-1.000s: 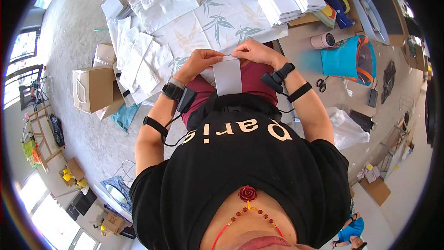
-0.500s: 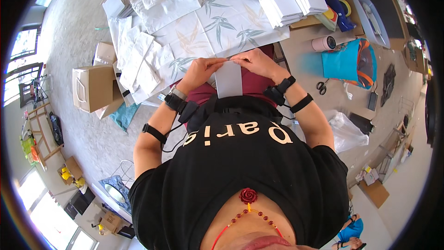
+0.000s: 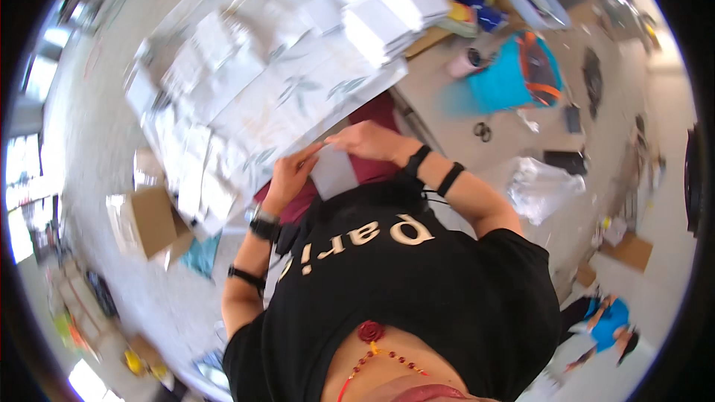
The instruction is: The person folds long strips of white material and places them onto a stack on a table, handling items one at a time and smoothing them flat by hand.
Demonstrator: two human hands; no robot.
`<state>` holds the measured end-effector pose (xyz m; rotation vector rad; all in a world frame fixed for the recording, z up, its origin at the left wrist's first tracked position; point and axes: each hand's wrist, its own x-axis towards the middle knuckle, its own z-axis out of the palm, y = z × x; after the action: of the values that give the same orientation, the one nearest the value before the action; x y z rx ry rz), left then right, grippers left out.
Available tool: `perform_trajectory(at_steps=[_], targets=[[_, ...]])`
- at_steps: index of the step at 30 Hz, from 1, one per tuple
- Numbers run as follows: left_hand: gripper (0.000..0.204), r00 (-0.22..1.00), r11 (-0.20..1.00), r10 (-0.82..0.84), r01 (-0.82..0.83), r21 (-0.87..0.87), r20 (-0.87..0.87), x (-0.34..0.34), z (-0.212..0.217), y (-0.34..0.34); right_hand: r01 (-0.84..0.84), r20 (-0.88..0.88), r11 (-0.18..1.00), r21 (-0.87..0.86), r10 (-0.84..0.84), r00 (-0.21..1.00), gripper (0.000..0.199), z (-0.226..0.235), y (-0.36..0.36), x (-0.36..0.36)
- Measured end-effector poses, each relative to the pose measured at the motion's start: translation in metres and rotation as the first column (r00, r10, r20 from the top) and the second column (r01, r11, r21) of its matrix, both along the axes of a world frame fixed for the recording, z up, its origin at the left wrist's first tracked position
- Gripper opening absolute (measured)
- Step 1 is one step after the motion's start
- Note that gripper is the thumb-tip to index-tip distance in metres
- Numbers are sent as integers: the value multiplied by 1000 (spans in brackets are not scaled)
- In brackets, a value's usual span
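Note:
A flat, stiff-looking white rectangular piece (image 3: 335, 173) lies over my lap, close to the table's front edge. My left hand (image 3: 292, 173) pinches its upper left corner, the fingers reaching in toward the middle. My right hand (image 3: 369, 140) is closed at the upper right corner, its fingertips nearly meeting those of the left. The picture is blurred, so I cannot tell whether the piece is a folded paper, a card or a small bag. Stacks of similar white pieces (image 3: 376, 27) stand on the cloth-covered table (image 3: 298, 108) ahead.
Loose white bags or sheets (image 3: 199, 179) spread over the table's left side. A cardboard box (image 3: 149, 222) stands at left. On the right are a pink cup (image 3: 463, 65), scissors (image 3: 482, 132), a blue bag (image 3: 506, 78) and a clear plastic bag (image 3: 544, 190). A person in blue (image 3: 612, 324) is behind at right.
The view has turned, so the table and my hands appear tilted and further left. My left fingers look straighter along the piece's top edge. The person in blue shows more fully.

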<state>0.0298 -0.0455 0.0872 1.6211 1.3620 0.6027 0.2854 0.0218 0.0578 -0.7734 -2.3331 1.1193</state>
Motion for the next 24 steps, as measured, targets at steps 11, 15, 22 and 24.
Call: perform_trajectory(at_steps=[11, 15, 22, 24], targets=[[31, 998, 993, -23, 31, -112, 65, 9, 4, 4, -55, 20, 997, 56, 54, 998, 22, -13, -2, 0], [31, 995, 993, -91, 92, -67, 29, 8, 7, 10, -64, 147, 998, -2, 64, 987, 21, 8, 12, -9], [43, 990, 995, -87, 92, -45, 113, -8, -27, -5, -237, 135, 969, -67, 244, 960, 30, -12, 35, -32], [58, 984, 996, -44, 29, 86, 174, -19, -48, -12, -165, 130, 973, -158, 187, 974, 20, -16, 47, -30]])
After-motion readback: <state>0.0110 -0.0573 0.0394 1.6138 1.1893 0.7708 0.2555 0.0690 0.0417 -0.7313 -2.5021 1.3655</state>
